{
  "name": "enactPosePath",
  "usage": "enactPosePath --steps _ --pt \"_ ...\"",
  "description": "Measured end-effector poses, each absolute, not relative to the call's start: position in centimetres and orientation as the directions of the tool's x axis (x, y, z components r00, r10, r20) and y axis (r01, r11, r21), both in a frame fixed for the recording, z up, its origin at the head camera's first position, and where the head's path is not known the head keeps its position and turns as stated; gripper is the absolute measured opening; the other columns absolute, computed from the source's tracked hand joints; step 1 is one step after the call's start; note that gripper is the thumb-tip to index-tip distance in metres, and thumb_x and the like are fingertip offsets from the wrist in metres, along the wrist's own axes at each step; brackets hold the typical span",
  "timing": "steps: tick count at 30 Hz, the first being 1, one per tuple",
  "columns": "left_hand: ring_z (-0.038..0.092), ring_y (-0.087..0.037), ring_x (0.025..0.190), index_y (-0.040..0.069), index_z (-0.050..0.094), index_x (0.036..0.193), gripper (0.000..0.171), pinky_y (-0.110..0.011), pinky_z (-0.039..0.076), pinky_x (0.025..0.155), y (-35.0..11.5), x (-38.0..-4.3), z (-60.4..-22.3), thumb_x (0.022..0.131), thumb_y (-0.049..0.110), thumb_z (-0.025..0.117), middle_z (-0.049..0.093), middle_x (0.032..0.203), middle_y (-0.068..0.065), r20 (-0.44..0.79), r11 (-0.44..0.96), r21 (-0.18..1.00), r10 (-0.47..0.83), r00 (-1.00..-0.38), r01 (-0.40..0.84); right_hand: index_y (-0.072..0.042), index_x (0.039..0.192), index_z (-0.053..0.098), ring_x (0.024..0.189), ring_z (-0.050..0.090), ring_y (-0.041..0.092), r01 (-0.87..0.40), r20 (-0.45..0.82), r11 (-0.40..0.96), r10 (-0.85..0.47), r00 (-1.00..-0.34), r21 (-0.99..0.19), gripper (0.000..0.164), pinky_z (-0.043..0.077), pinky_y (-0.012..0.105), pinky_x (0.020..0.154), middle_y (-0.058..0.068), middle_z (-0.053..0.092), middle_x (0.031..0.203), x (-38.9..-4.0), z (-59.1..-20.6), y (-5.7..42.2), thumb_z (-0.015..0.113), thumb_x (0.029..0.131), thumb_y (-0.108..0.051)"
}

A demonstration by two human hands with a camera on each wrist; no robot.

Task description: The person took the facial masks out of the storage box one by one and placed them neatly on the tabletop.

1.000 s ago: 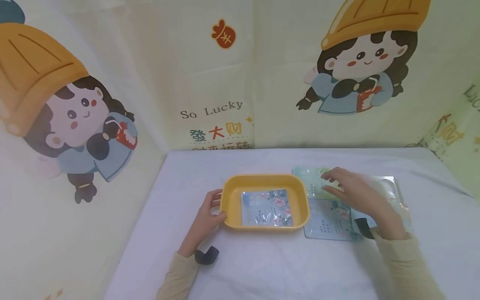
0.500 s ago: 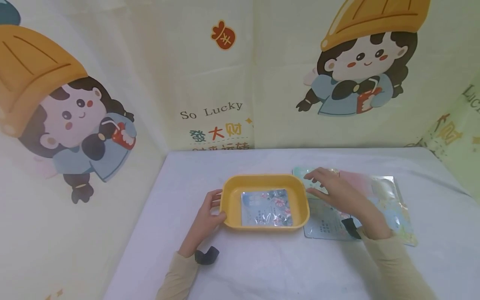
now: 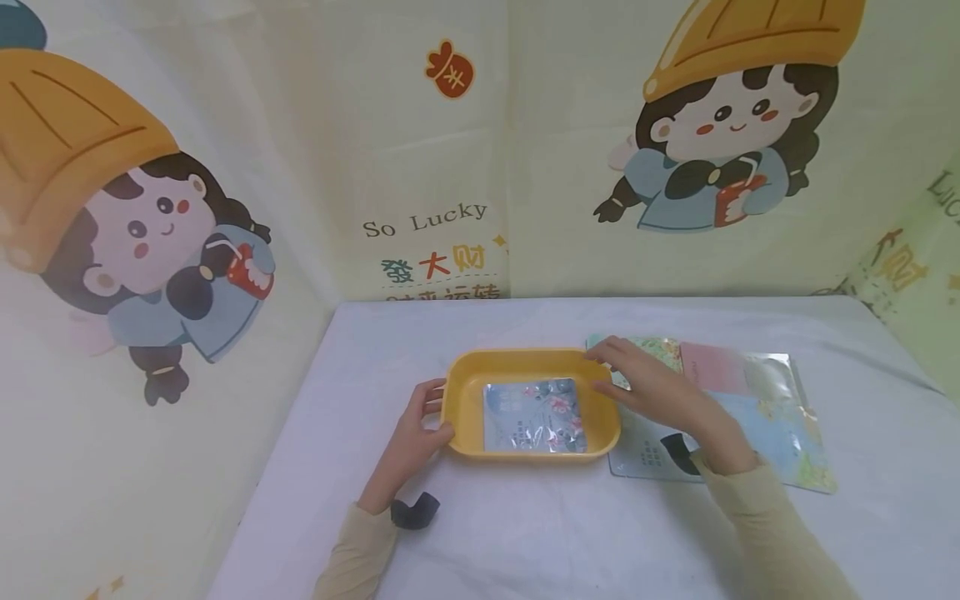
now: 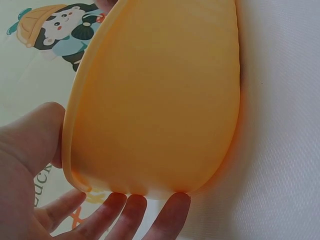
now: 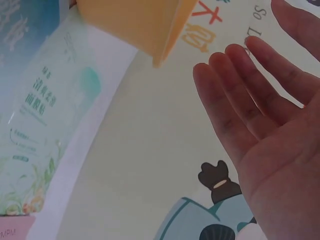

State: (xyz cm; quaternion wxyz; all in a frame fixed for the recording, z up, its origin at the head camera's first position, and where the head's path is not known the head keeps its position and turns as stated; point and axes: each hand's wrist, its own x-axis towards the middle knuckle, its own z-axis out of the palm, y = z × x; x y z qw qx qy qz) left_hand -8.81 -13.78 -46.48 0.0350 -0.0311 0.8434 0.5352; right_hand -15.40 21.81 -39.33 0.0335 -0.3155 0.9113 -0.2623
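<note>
A yellow plastic tray (image 3: 525, 358) stands on the white-covered table with one blue, flower-printed sheet mask packet (image 3: 532, 417) lying flat inside. My left hand (image 3: 414, 433) holds the tray's left end. In the left wrist view its thumb (image 4: 42, 130) lies at the rim and the fingertips (image 4: 132, 202) rest along the outer wall. My right hand (image 3: 645, 383) holds nothing and overlaps the tray's right end in the head view, fingers loosely bent. In the right wrist view the right hand's fingers (image 5: 225, 110) are extended, apart from the tray's corner (image 5: 145, 30).
Right of the tray, several sheet mask packets lie side by side: a green one (image 5: 45, 120), a pink one (image 3: 712, 367) and blue ones (image 3: 772, 425), partly under my right forearm. A cartoon-printed cloth (image 3: 420, 150) hangs behind the table.
My right hand has moved left from above the packets to the tray's right end, uncovering the pink and blue packets. My left hand and the tray stay in place.
</note>
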Motion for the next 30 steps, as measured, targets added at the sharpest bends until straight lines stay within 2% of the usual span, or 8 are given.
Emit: enactPosePath --steps 8,16,24,30 --pt "0.052 -0.029 0.128 0.024 0.042 0.142 0.066 -0.044 0.057 0.091 -13.9 -9.0 -46.8 0.081 0.009 0.063 0.051 0.142 -0.006 -0.090 0.427 0.900 -0.015 -0.996 -0.087 -0.011 0.134 0.056 0.123 0.055 0.028 -0.593 0.115 0.618 -0.636 -0.763 -0.517 0.046 0.047 0.049 0.104 0.008 0.056 0.133 -15.9 -40.5 20.5 0.068 0.093 -0.029" --pt "0.053 -0.028 0.127 0.024 0.042 0.142 0.067 -0.042 0.057 0.089 -14.0 -9.0 -46.6 0.081 0.008 0.063 0.051 0.141 -0.007 -0.083 0.422 0.903 -0.009 -0.997 -0.079 -0.006 0.136 0.054 0.126 0.053 0.029 -0.588 0.067 0.601 -0.666 -0.743 -0.542 0.049 0.046 0.050 0.106 0.009 0.055 0.136 -16.0 -40.8 18.7 0.069 0.092 -0.022" --pt "0.052 -0.029 0.127 0.023 0.042 0.142 0.067 -0.042 0.057 0.089 -14.0 -9.1 -46.7 0.080 0.008 0.063 0.051 0.142 -0.007 -0.087 0.418 0.905 -0.012 -0.996 -0.084 -0.008 0.137 0.055 0.131 0.049 0.028 -0.572 0.020 0.621 -0.668 -0.744 -0.536 0.052 0.043 0.050 0.109 0.009 0.053 0.141 -16.5 -41.9 17.3 0.071 0.090 -0.024" --pt "0.052 -0.029 0.128 0.024 0.042 0.142 0.067 -0.043 0.057 0.090 -14.1 -9.2 -47.0 0.081 0.008 0.063 0.051 0.142 -0.007 -0.087 0.429 0.899 -0.015 -0.996 -0.085 -0.008 0.133 0.058 0.131 0.048 0.027 -0.595 0.042 0.617 -0.676 -0.736 -0.515 0.048 0.040 0.048 0.112 0.005 0.056 0.136 -16.9 -42.7 16.6 0.073 0.089 -0.022"
